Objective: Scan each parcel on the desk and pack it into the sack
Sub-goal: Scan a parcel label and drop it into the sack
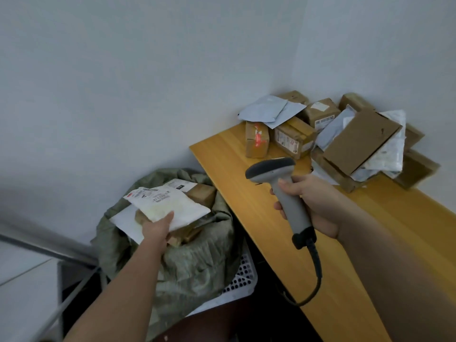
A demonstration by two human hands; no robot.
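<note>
White parcel [170,206] pinched in left grip [158,227] over sack [187,262]; right grip [313,206] clasps scanner [283,191].

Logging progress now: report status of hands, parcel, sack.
Left hand holds white parcel over sack. Right hand grips scanner. Parcel pile waits on desk. Nothing blocking.

Label print on the white mailer [170,206] is blurred unreadable, lower parcels in the green sack [187,265] are covered by it, the scanner cable [314,280] end is lost in shadow under the desk [246,193], and rear boxes in the parcel pile [333,134] are hidden.
</note>
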